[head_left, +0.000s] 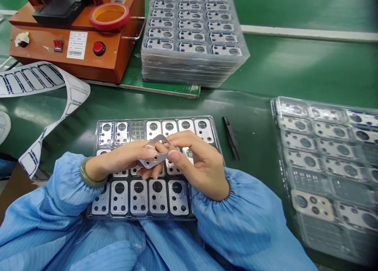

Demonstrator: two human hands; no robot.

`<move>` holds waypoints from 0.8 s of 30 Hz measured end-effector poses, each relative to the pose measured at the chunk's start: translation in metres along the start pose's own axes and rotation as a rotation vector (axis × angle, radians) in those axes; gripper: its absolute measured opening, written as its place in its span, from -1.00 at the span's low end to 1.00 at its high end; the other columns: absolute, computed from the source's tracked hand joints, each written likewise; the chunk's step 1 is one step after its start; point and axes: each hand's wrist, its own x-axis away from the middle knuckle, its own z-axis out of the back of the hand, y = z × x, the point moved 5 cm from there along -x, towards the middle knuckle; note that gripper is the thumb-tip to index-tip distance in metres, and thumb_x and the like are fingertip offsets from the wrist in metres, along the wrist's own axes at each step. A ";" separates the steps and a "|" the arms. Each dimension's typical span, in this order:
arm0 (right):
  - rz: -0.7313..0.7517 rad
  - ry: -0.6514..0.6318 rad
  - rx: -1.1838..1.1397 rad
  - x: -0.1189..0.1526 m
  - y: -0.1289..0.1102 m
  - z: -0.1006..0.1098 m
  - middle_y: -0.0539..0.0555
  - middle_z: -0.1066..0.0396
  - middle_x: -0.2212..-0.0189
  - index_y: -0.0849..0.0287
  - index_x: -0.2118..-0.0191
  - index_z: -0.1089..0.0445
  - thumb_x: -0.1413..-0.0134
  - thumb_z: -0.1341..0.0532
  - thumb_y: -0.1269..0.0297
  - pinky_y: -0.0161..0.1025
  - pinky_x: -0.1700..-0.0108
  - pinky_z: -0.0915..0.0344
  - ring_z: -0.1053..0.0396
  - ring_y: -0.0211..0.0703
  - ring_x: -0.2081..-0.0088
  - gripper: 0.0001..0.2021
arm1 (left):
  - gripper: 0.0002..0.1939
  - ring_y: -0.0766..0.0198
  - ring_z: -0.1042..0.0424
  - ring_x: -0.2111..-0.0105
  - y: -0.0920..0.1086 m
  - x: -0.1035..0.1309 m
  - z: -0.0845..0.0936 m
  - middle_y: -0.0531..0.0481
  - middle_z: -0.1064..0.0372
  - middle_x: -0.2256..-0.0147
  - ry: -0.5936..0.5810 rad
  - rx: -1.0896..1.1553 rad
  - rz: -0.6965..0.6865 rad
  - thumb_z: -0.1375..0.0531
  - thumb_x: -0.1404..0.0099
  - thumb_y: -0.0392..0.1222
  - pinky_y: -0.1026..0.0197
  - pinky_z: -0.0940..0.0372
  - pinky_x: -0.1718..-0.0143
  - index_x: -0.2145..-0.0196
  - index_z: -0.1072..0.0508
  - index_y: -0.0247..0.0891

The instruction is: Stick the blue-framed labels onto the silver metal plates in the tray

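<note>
Between both hands, tilted above a tray, is a silver metal plate [154,161] with one large round hole and smaller holes. My left hand [126,156] grips its left side, thumb on its face and fingers underneath. At its right edge, my right hand [201,160] pinches the plate between thumb and fingers. Below lies the clear plastic tray [215,123] holding rows of similar plates, with one bare pocket [137,130] in its far row. The hands hide the tray's middle. Black tweezers [230,138] lie right of the tray.
A tall stack of filled trays [195,66] stands behind. An orange machine [76,46] with a roll of tape [109,16] on it is at back left. A curling strip of labels [69,90] hangs at left. Another partly filled tray [310,180] lies at right.
</note>
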 end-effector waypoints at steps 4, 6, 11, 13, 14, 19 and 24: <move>0.007 -0.016 -0.025 0.000 0.001 0.000 0.07 -0.48 0.28 0.11 0.23 -0.43 -0.14 -0.20 0.37 -0.11 0.16 -0.40 -0.43 -0.14 0.23 -0.91 | -0.70 0.38 -0.24 0.61 0.002 0.000 0.001 0.03 -0.34 0.52 0.012 -0.046 -0.021 -0.05 -0.29 0.02 0.29 -0.16 0.57 0.26 -0.40 -0.28; 0.020 -0.024 -0.044 0.000 0.000 0.000 0.07 -0.48 0.28 0.12 0.22 -0.43 -0.13 -0.21 0.38 -0.10 0.15 -0.39 -0.43 -0.13 0.22 -0.90 | -0.70 0.37 -0.24 0.61 0.001 0.000 0.001 0.04 -0.31 0.55 0.025 -0.054 -0.033 -0.06 -0.28 0.01 0.29 -0.17 0.56 0.25 -0.41 -0.29; 0.052 -0.049 -0.067 -0.001 -0.003 0.000 0.09 -0.48 0.28 0.11 0.19 -0.42 -0.14 -0.20 0.34 -0.07 0.16 -0.40 -0.44 -0.10 0.21 -0.88 | -0.70 0.34 -0.29 0.57 -0.004 0.002 0.001 0.01 -0.35 0.52 0.016 -0.027 -0.004 -0.11 -0.24 -0.01 0.29 -0.19 0.53 0.22 -0.43 -0.27; 0.061 -0.049 -0.070 -0.001 -0.004 0.001 0.09 -0.48 0.28 0.10 0.19 -0.43 -0.14 -0.20 0.33 -0.06 0.17 -0.41 -0.44 -0.08 0.21 -0.87 | -0.70 0.32 -0.32 0.55 -0.005 0.004 0.001 0.00 -0.38 0.49 0.014 -0.016 0.001 -0.13 -0.22 -0.02 0.27 -0.22 0.51 0.17 -0.43 -0.25; 0.065 -0.049 -0.071 -0.001 -0.004 0.001 0.09 -0.48 0.28 0.09 0.19 -0.43 -0.13 -0.20 0.33 -0.05 0.17 -0.41 -0.44 -0.08 0.21 -0.87 | -0.70 0.32 -0.33 0.54 -0.005 0.004 0.001 0.00 -0.39 0.48 0.015 -0.015 0.002 -0.14 -0.22 -0.03 0.26 -0.24 0.49 0.16 -0.42 -0.24; 0.074 -0.053 -0.076 -0.001 -0.004 0.000 0.08 -0.48 0.27 0.06 0.16 -0.42 -0.13 -0.20 0.33 -0.04 0.18 -0.41 -0.44 -0.08 0.21 -0.85 | -0.71 0.32 -0.36 0.52 -0.004 0.005 0.001 0.00 -0.40 0.46 0.002 -0.023 0.005 -0.15 -0.22 -0.06 0.25 -0.28 0.44 0.15 -0.41 -0.24; 0.087 -0.049 -0.082 -0.002 -0.005 0.000 0.08 -0.48 0.28 0.09 0.16 -0.42 -0.11 -0.22 0.36 -0.05 0.18 -0.41 -0.43 -0.09 0.22 -0.84 | -0.77 0.33 -0.36 0.50 -0.003 0.006 0.000 0.02 -0.39 0.45 -0.021 -0.018 -0.024 -0.13 -0.25 -0.12 0.26 -0.27 0.41 0.16 -0.40 -0.23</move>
